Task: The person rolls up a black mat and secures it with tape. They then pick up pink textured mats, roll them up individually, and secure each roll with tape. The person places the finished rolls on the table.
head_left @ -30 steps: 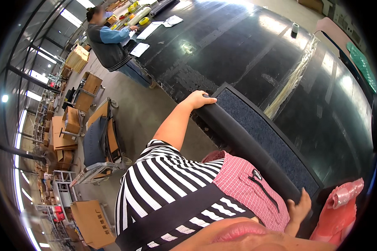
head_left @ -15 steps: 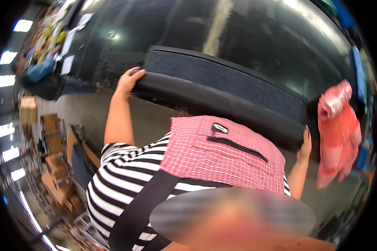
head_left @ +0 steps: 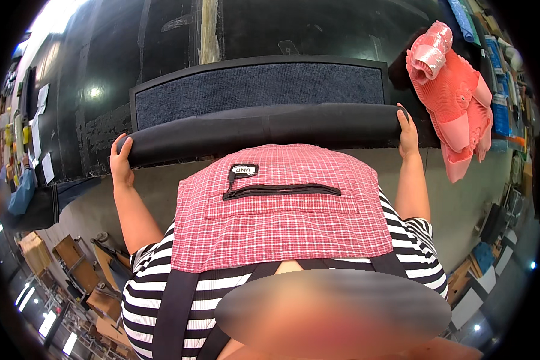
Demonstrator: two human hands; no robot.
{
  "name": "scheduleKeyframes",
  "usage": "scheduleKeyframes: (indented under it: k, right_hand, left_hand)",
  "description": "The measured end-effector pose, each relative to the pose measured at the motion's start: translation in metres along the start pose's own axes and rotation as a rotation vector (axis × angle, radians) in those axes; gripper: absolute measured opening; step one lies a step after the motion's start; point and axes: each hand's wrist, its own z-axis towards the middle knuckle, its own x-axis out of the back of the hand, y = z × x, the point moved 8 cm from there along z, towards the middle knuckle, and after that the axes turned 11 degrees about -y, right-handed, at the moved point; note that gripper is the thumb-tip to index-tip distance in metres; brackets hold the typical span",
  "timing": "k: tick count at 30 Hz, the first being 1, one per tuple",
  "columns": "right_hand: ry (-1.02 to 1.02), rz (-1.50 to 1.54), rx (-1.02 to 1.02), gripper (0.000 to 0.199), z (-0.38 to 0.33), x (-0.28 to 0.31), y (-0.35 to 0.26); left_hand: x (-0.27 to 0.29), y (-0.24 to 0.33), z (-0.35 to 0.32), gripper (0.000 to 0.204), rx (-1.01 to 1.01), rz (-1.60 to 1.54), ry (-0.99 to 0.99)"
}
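A dark blue ribbed mat (head_left: 264,84) with a black border lies on the black table. Its near part is rolled over, so the smooth black underside (head_left: 264,127) faces up along the table's near edge. At the left end of the roll, my left hand (head_left: 122,161) grips it, fingers curled over the end. My right hand (head_left: 407,132) holds the opposite end, thumb and fingers wrapped round it. Parts of the fingers of both hands are hidden by the roll.
Pink-red textured plastic pieces (head_left: 456,108) and a clear-wrapped pink roll (head_left: 432,51) lie at the table's right end. White paper sheets (head_left: 42,132) are along the left side. A person (head_left: 27,198) stands at the far left. Cardboard boxes (head_left: 72,258) stand behind on the left.
My view has turned, so the mat now appears level rather than slanted. Both hands still grip the ends of the roll.
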Motion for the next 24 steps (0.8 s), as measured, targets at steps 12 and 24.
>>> scheduleKeyframes:
  k: [12, 24]
  right_hand:
    - [0.093, -0.225, 0.048, 0.049, 0.012, 0.007, -0.005]
    - [0.276, -0.580, 0.085, 0.075, 0.039, 0.007, -0.029]
  left_hand:
    - [0.006, 0.000, 0.012, 0.059, -0.034, 0.161, 0.052]
    - [-0.311, 0.082, -0.119, 0.082, -0.876, 1.363, -0.478]
